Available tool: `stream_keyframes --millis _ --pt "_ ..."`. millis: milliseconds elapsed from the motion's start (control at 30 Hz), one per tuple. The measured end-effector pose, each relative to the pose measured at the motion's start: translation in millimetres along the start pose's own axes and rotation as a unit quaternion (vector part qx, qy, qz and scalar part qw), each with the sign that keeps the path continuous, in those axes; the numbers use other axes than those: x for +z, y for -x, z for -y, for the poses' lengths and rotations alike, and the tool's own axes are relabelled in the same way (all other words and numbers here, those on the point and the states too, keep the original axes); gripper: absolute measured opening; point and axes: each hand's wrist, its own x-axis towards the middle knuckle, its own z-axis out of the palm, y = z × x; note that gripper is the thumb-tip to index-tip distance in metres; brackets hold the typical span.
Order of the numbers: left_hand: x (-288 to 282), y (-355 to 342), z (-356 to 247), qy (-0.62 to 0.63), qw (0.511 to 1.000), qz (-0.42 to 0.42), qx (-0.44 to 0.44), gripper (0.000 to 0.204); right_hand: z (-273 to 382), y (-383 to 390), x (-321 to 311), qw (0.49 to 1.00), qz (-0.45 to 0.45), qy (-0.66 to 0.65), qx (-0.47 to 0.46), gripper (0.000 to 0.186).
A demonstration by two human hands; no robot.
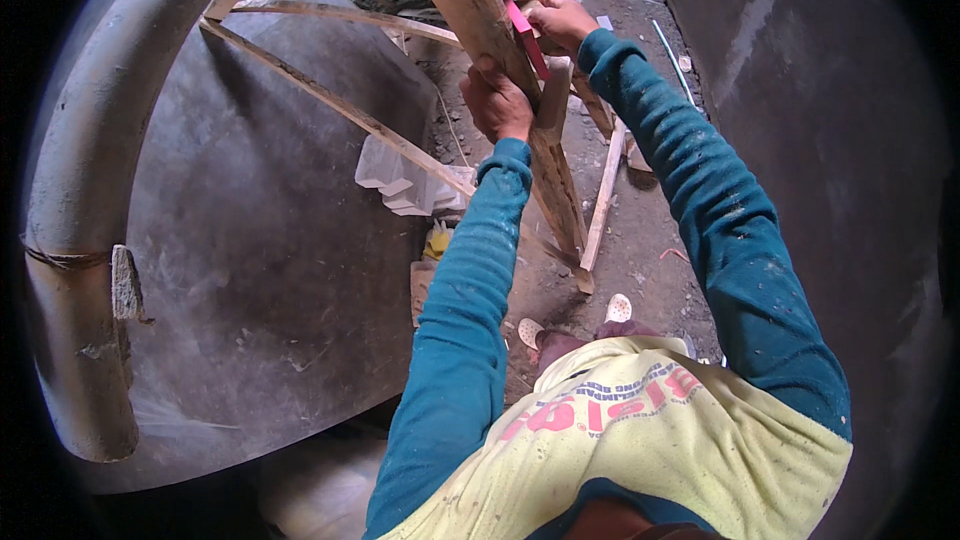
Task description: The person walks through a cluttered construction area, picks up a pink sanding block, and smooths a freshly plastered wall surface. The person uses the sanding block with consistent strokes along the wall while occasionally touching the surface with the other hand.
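A thick wooden post (455,2) slants down from the top of the view. My left hand (497,103) is closed around its left side, with the thumb up along the wood. Against the post's right edge lies a narrow, flat red bar (525,38). My right hand (563,22) is closed at the bar's upper right side, its fingertips partly hidden. Below the bar, a short pale wood block (553,100) sits against the post.
Thin wooden braces (340,110) cross at the left in front of a large grey curved surface (280,240). A thick grey pipe (85,160) bends down the far left. Pale blocks (405,180) are stacked beyond my left forearm. A grey wall (830,140) rises at right; rubble litters the floor (650,240).
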Motion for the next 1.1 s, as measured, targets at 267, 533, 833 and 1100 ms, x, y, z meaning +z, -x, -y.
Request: stream_keyframes --millis 267,533,833,1100 --pt "-8 -2 -10 0.005 0.999 0.038 -0.036 0.073 30 80 -3 0.998 -0.049 -0.035 -0.016 0.077" --pt "-3 -8 4 -0.005 0.999 0.04 -0.003 0.076 55 173 -17 0.991 0.018 -0.134 -0.022 0.064" --pt "-9 -1 0 -0.03 0.999 0.023 0.012 0.075 17 184 -91 0.831 0.084 -0.549 0.022 0.043" --pt "-18 -5 1 -0.135 0.988 -0.012 0.076 0.064 -5 123 -66 0.78 0.103 -0.618 0.017 0.04"
